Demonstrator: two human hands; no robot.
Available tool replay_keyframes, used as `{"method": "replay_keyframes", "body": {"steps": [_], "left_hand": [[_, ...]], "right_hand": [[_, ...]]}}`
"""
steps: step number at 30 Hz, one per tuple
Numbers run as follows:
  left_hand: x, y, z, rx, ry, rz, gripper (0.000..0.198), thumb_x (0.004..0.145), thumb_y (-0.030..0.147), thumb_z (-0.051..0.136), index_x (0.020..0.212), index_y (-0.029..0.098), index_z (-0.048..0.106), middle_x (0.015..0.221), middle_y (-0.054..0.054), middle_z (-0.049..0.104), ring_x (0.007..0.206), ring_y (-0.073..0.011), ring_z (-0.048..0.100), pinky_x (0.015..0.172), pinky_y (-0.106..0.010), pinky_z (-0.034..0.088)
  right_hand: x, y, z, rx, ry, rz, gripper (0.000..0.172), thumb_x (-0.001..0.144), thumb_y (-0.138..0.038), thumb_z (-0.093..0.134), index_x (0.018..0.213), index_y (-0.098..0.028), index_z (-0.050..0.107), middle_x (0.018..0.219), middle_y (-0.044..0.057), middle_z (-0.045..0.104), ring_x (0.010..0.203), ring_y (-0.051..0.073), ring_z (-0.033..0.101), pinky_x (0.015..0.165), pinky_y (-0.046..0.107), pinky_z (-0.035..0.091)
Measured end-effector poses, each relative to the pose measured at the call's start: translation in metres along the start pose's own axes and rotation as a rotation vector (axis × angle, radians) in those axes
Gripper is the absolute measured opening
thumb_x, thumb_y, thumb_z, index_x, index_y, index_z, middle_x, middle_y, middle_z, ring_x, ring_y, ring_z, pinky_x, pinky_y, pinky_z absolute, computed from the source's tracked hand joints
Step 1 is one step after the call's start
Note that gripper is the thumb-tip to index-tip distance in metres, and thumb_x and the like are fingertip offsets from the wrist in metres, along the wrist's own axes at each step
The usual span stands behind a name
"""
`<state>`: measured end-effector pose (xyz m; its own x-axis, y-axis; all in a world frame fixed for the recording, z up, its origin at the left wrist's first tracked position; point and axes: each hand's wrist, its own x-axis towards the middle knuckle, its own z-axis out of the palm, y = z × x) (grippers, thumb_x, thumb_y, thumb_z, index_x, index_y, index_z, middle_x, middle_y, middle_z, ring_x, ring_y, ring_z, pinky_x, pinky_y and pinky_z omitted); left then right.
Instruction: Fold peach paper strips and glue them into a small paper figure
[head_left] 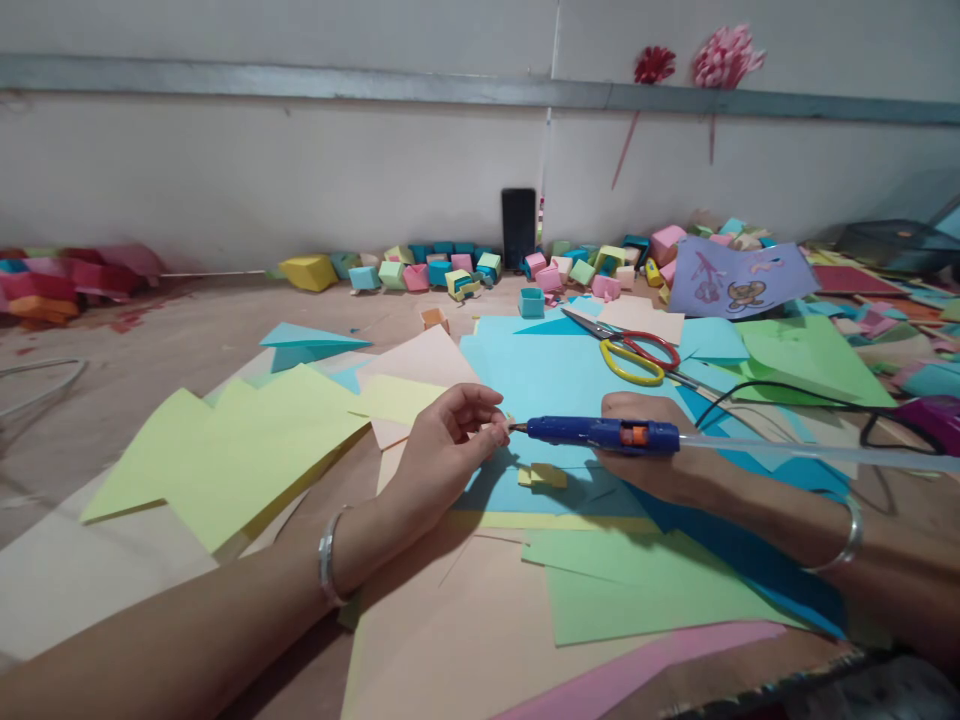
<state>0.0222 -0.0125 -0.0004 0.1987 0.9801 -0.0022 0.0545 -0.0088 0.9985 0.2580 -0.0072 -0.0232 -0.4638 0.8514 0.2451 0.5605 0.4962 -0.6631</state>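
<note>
My right hand (pixel 645 440) is wrapped around a blue glue gun (pixel 600 433), which points left with a long clear glue stick (pixel 817 450) coming out of its back. The fingers of my left hand (pixel 454 440) are pinched together at the metal nozzle (pixel 517 427), on a tiny bit too small and hidden to make out. Just below the nozzle, a small folded yellow paper piece (pixel 543 476) lies on light blue paper (pixel 559 365). Scissors (pixel 634 352) with one red and one yellow handle rest beyond the glue gun.
Yellow sheets (pixel 240 450) lie at left, green sheets (pixel 645 580) in front. Small folded paper boxes (pixel 420 275) line the wall, with a black phone (pixel 519 228) upright among them. A black cord (pixel 787 392) runs across the right side. A purple drawn sheet (pixel 739 280) leans at back right.
</note>
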Motion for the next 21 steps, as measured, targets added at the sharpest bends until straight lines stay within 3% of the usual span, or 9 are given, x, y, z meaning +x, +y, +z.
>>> {"method": "replay_keyframes", "body": {"steps": [4,12,21], "left_hand": [[-0.0003,0.0003,-0.0005,-0.004,-0.010,-0.001,0.024,0.076,0.026,0.069,0.096,0.018,0.057,0.081,-0.002,0.061,0.073,-0.0142,0.058,0.062,-0.024,0.044],[-0.0003,-0.0002,0.0011,-0.006,0.057,-0.071,0.017,0.074,0.026,0.072,0.082,0.017,0.061,0.081,-0.003,0.066,0.067,-0.0118,0.056,0.055,-0.022,0.040],[0.0001,0.0020,0.0031,-0.057,0.081,-0.061,0.020,0.074,0.026,0.073,0.082,0.018,0.057,0.077,0.001,0.065,0.062,-0.0096,0.053,0.051,-0.021,0.036]], "right_hand": [[0.0004,-0.0060,-0.0026,-0.084,0.113,0.002,0.026,0.072,-0.018,0.056,0.051,-0.020,0.041,0.056,0.000,0.041,0.051,0.010,0.039,0.047,0.029,0.029],[0.0011,-0.0015,0.0000,-0.146,0.181,-0.017,0.025,0.071,-0.021,0.058,0.051,-0.020,0.043,0.054,-0.001,0.044,0.047,0.010,0.041,0.045,0.029,0.030],[-0.0006,-0.0089,-0.0068,-0.258,0.136,-0.102,0.024,0.073,-0.011,0.054,0.053,-0.019,0.042,0.058,-0.001,0.042,0.050,0.010,0.040,0.048,0.026,0.028]]}}
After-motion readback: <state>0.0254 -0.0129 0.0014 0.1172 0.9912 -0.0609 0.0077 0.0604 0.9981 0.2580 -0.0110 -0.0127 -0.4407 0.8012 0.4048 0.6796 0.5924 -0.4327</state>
